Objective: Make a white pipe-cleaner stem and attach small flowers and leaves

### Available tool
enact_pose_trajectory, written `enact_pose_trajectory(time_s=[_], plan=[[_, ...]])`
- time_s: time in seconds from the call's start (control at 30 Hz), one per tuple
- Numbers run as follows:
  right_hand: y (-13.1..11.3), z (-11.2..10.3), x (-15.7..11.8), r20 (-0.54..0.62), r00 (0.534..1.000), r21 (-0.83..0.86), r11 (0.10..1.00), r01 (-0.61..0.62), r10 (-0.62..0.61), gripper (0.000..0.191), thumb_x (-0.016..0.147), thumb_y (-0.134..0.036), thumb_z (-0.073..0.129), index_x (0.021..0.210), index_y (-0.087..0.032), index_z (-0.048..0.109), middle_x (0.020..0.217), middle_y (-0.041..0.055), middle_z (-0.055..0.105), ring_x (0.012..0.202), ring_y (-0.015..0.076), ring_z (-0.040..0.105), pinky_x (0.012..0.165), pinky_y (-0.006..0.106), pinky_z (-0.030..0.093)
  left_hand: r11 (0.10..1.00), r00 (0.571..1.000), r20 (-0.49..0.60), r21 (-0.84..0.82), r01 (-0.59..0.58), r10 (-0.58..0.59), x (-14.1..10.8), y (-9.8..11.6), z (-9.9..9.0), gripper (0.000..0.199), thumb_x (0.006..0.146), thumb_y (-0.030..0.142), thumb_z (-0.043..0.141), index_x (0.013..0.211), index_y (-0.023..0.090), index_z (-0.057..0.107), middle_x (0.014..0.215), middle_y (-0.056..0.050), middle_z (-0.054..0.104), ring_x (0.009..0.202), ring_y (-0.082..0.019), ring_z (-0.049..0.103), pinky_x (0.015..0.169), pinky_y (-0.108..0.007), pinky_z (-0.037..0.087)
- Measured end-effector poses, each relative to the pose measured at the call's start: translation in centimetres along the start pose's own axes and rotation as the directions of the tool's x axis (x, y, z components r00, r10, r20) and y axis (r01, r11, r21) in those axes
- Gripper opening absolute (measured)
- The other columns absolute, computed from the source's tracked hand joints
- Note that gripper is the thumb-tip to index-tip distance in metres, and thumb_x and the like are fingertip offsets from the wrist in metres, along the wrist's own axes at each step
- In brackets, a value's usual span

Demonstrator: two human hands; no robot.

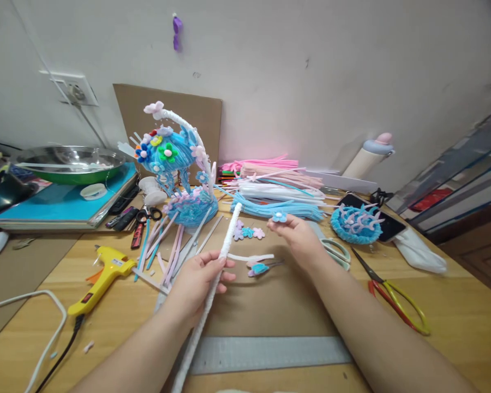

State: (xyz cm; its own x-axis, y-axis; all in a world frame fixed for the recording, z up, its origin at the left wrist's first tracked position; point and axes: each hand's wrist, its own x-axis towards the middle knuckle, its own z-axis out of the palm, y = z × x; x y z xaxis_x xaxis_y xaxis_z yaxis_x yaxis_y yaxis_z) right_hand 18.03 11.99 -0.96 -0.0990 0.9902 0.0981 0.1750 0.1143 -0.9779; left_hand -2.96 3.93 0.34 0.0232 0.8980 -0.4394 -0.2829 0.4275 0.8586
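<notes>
My left hand (207, 278) is closed round a long white fuzzy stem (229, 237), which slants up and away from me. A thin white side piece (251, 257) sticks out to the right from the stem near my fingers. My right hand (297, 237) pinches a small blue pipe-cleaner flower (280, 217) with a pale centre, held apart from the stem. Between the hands, several small pink, lilac and blue flowers (247, 233) lie on the brown board (286, 305). Nearer me lies a blue and pink bud (258, 269) with a thin dark wire.
A yellow glue gun (106, 273) with its cord lies at left, near loose pipe-cleaner strips (175, 251). Behind stands a blue flowered pipe-cleaner model (175, 158). Pipe-cleaner bundles (278, 207) lie at the back. Scissors (393, 300), a blue basket-like piece (355, 224) and a ruler (270, 353) surround the work.
</notes>
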Motion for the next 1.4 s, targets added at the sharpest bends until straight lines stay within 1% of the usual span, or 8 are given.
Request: enact_pose_trajectory(time_s=[0.23,0.53,0.63,0.73,0.93,1.17,1.27,1.4], plan=[[4.4,-3.8,2.6,-0.027,0.977,-0.476,0.857,-0.197,0.21,0.01,0.065,-0.026,0.058,0.064,-0.016,0.059,0.044,-0.0002,0.055,0.041,0.0115,0.048,0.043,0.022,0.033,0.999,0.999,-0.035,0.022,0.024,-0.023,0.4,0.0,-0.1,0.011,0.074,0.016,0.062,0.084,0.012,0.061,0.085,-0.007,0.067,0.056,-0.01,0.063,0.038,-0.014,0.043],[1.3,-2.1,1.4,-0.154,0.984,-0.78,0.622,-0.067,-0.088,0.018,0.078,-0.029,0.054,0.089,-0.017,0.063,0.089,0.0089,0.063,0.077,0.021,0.054,0.063,0.03,0.034,0.999,0.998,-0.054,0.038,0.021,-0.019,0.3,0.2,0.1,0.009,0.076,0.015,0.06,0.085,0.012,0.06,0.086,-0.006,0.066,0.055,-0.009,0.062,0.038,-0.014,0.044],[-1.7,-0.6,1.0,0.119,0.918,-0.841,0.454,0.296,-0.377,0.019,0.087,-0.025,0.045,0.091,-0.02,0.063,0.091,0.0058,0.062,0.085,0.019,0.051,0.072,0.029,0.033,0.999,0.998,-0.062,0.045,0.02,-0.017,0.4,0.2,0.0,0.01,0.075,0.015,0.061,0.085,0.012,0.059,0.085,-0.006,0.066,0.055,-0.01,0.063,0.038,-0.015,0.044],[-3.4,1.6,1.7,0.489,0.779,-0.785,0.192,0.59,-0.392,0.018,0.087,-0.022,0.048,0.084,-0.021,0.066,0.089,0.0059,0.061,0.088,0.0202,0.047,0.076,0.032,0.029,0.998,0.996,-0.086,0.063,0.003,0.003,0.5,0.1,-0.1,0.01,0.075,0.015,0.061,0.084,0.012,0.059,0.083,-0.006,0.066,0.053,-0.01,0.063,0.037,-0.015,0.043],[-2.2,5.4,3.4,0.661,0.716,-0.741,-0.049,0.669,-0.227,0.014,0.081,-0.013,0.053,0.077,-0.015,0.067,0.083,0.0092,0.062,0.089,0.0234,0.047,0.076,0.037,0.026,0.996,0.993,-0.119,0.087,-0.009,0.019,0.8,-0.3,-0.2,0.012,0.074,0.016,0.061,0.085,0.012,0.059,0.08,-0.006,0.067,0.05,-0.01,0.062,0.035,-0.015,0.041],[-1.7,5.7,3.3,0.612,0.754,-0.779,-0.013,0.627,-0.238,0.016,0.082,-0.011,0.05,0.08,-0.013,0.066,0.081,0.0099,0.064,0.083,0.0225,0.05,0.075,0.037,0.028,0.997,0.993,-0.119,0.077,0.0,0.01,0.8,-0.4,-0.2,0.011,0.076,0.016,0.058,0.086,0.012,0.059,0.082,-0.006,0.066,0.051,-0.01,0.062,0.034,-0.014,0.042],[-2.9,4.0,3.3,0.496,0.794,-0.767,0.251,0.59,-0.351,0.013,0.081,-0.015,0.053,0.077,-0.017,0.065,0.082,0.0056,0.064,0.082,0.0193,0.052,0.073,0.032,0.031,0.997,0.994,-0.111,0.076,-0.009,0.017,0.9,-0.3,-0.3,0.011,0.077,0.017,0.058,0.087,0.012,0.058,0.083,-0.006,0.066,0.052,-0.01,0.062,0.035,-0.014,0.042],[-3.8,0.9,3.3,0.12,0.919,-0.602,0.709,0.368,-0.375,0.01,0.078,-0.023,0.056,0.079,-0.017,0.064,0.077,0.0017,0.064,0.069,0.0147,0.053,0.062,0.025,0.035,0.997,0.994,-0.112,0.076,-0.01,0.019,0.9,-0.3,-0.5,0.012,0.077,0.017,0.057,0.088,0.012,0.058,0.084,-0.006,0.066,0.052,-0.01,0.062,0.036,-0.014,0.042]])
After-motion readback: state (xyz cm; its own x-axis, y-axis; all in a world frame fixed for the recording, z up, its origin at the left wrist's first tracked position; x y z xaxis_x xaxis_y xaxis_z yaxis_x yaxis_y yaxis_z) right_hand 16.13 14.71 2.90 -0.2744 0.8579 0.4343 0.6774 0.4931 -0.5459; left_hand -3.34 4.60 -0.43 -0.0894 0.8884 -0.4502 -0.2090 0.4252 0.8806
